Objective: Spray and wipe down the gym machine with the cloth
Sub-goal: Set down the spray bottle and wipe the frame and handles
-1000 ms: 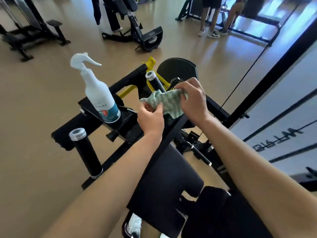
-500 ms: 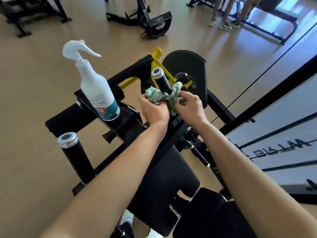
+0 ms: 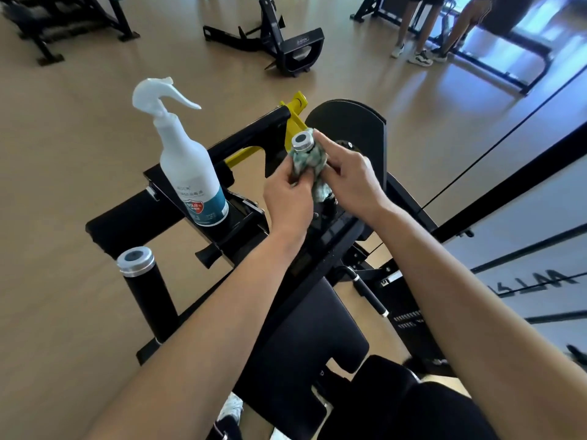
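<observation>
The black gym machine [image 3: 241, 246] with yellow parts stands right in front of me. A green checked cloth [image 3: 309, 163] is wrapped around its far upright handle [image 3: 303, 141], just under the silver cap. My left hand [image 3: 287, 201] pinches the cloth from the left. My right hand [image 3: 347, 179] clasps it from the right. A white spray bottle [image 3: 187, 166] with a teal label stands upright on the machine's frame, left of my hands.
A second black handle with a silver cap [image 3: 136, 260] rises at the near left. The black seat pad [image 3: 305, 341] lies below my arms. Other gym machines [image 3: 286, 42] and two people's legs [image 3: 422, 30] are across the wooden floor. A mirrored wall [image 3: 524, 236] runs along the right.
Both hands brought the cloth from in front of the handle onto it and bunched it around the shaft below the cap. The bottle has stayed put.
</observation>
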The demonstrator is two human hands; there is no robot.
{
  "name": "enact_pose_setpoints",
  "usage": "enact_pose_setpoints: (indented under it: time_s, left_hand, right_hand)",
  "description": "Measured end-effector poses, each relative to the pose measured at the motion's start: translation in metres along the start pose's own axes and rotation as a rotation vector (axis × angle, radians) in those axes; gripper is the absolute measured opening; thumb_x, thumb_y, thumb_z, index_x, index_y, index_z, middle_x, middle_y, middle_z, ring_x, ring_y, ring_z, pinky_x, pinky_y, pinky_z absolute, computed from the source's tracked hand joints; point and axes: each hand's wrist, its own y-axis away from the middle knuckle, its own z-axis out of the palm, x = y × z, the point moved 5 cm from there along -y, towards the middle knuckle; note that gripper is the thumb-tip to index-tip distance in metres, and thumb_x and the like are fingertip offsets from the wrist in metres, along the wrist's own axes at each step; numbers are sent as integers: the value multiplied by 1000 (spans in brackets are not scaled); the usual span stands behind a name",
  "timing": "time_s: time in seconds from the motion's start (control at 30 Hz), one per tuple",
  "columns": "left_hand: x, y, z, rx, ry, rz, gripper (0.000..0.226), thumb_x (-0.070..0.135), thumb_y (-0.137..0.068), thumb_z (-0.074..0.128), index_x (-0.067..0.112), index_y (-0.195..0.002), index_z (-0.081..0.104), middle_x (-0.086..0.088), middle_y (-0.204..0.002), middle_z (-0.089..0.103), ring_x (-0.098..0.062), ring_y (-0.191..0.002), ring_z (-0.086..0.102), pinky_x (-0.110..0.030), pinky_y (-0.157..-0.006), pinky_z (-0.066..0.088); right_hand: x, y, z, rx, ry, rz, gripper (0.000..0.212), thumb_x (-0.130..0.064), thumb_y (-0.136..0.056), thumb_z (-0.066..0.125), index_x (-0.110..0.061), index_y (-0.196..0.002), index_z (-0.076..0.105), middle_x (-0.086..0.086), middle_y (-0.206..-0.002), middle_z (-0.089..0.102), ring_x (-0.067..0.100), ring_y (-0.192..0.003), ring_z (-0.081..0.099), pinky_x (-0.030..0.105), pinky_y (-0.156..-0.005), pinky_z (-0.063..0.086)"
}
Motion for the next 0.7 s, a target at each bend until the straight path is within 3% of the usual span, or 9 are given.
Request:
enact_pose_setpoints:
  time_s: [0.1,0.2,0.3,0.37,0.5,0.6,0.7]
  left_hand:
    - [13,-5,-3,5,-43,104,33,6,-101,61,11,-132,70,1,-110,78,-13,-106,74,-34,-98,59]
    - [9,2,-3,13,-210,142,19,11,-104,58,9,-114,74,5,-94,76,-4,-89,71,-22,-81,57]
    - [-14,5,3,-88,-442,66,18,16,-104,61,7,-102,76,-1,-88,74,-18,-82,69,-34,-76,55]
    - [-29,3,9,-181,-575,-36,16,16,-102,63,9,-104,77,-8,-96,77,-26,-91,71,-41,-82,58]
    - [-30,0,8,-214,-569,-84,13,18,-98,68,12,-103,78,-8,-99,78,-28,-95,73,-46,-89,60]
    - [-6,-3,-3,-127,-369,10,11,17,-99,67,19,-95,76,0,-89,78,-21,-88,74,-47,-86,62]
    - [19,-14,-11,0,-268,138,12,18,-97,67,19,-89,75,11,-76,71,-13,-75,66,-43,-77,60]
  right_hand:
    - [-14,-10,-2,-10,43,-61,62,-2,-96,51,-30,-151,51,-3,-116,74,11,-95,69,20,-87,53]
    - [-1,-7,6,-9,99,-76,57,-5,-95,48,-25,-148,55,6,-107,73,20,-93,67,32,-87,54]
    - [36,10,15,-34,152,40,54,-11,-93,45,-24,-144,59,11,-103,71,30,-96,65,44,-88,53]
    - [57,21,18,-86,180,126,52,-7,-96,48,-25,-143,60,13,-103,69,33,-98,63,38,-84,50]
    - [53,22,14,-107,164,123,54,2,-94,53,-23,-140,64,4,-101,71,25,-97,63,27,-80,40]
    - [19,10,4,-28,83,20,52,2,-91,59,-21,-137,67,-8,-96,73,-1,-82,63,19,-78,45]
    - [-13,-10,-6,63,-39,-93,46,-2,-91,64,-21,-132,71,-11,-107,77,-5,-98,69,19,-91,53]
